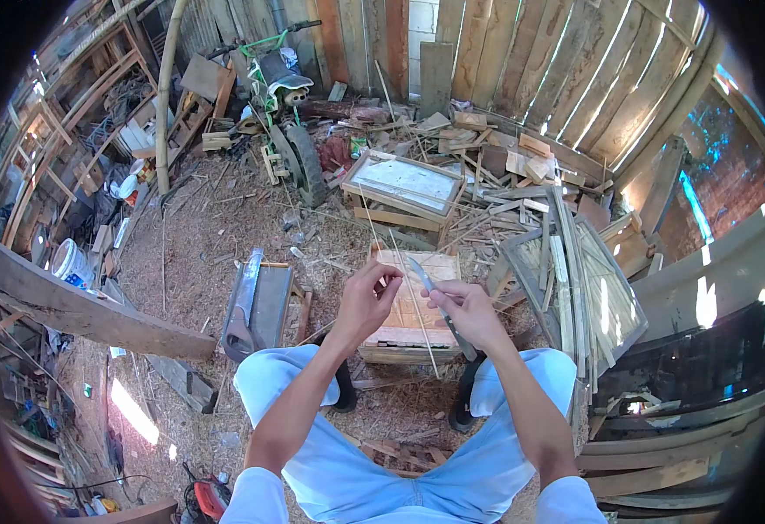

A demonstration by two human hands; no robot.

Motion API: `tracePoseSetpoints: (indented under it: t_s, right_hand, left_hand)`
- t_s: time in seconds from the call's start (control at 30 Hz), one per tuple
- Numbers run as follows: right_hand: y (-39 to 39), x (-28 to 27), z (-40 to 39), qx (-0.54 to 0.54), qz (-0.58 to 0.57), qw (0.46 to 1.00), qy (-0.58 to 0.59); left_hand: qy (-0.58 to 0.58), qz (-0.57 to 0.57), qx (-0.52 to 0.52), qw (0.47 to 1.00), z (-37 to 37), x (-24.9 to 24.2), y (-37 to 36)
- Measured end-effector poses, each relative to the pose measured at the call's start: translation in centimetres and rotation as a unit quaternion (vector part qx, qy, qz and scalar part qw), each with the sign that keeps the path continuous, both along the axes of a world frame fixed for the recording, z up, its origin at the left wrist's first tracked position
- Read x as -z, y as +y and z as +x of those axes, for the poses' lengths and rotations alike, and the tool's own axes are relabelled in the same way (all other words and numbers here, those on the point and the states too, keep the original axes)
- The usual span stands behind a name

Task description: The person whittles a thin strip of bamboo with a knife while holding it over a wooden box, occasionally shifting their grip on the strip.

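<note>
My right hand is closed around the dark handle of a knife, its pale blade pointing up and away from me. Opposite it, my left hand is pinched, fingertips right at a long thin wooden strip that slants down between both hands. Below them stands a low wooden box with a light board top, between my feet. To the left, a handsaw lies on a dark-topped wooden stand.
Ahead lies a wooden frame with a pale panel, beside piled wood scraps. A green bike stands behind. Framed panels lean at right. A thick plank crosses the left. Shavings cover the ground.
</note>
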State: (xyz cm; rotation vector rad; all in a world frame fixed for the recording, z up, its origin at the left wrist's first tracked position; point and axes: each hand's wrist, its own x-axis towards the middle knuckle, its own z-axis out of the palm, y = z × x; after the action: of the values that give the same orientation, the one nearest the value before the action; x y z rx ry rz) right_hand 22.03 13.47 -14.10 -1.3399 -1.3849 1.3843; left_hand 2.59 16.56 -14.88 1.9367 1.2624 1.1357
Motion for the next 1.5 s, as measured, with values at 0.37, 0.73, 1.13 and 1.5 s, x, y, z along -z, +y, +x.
tracePoseSetpoints:
  t_s: [0.37, 0.73, 1.13, 1.5]
  right_hand:
    - [0.1, -0.3, -0.6, -0.043, -0.114, 0.977, 0.174]
    - [-0.4, -0.9, -0.7, -0.004, -0.087, 0.98, 0.179]
    - [-0.4, -1.8, 0.2, 0.002, -0.135, 0.963, 0.234]
    - [-0.7, -1.4, 0.5, 0.019, -0.105, 0.977, 0.186]
  left_hand:
    - [-0.029, -0.028, 0.017, 0.999, 0.6, -0.5, -0.8]
    - [-0.016, 0.001, 0.02, 1.0, 0.7, -1.5, -1.5]
    - [-0.012, -0.017, 0.036, 0.999, 0.9, -1.5, -1.6]
    - [-0.03, 0.023, 0.039, 0.999, 1.2, -1.1, -1.2]
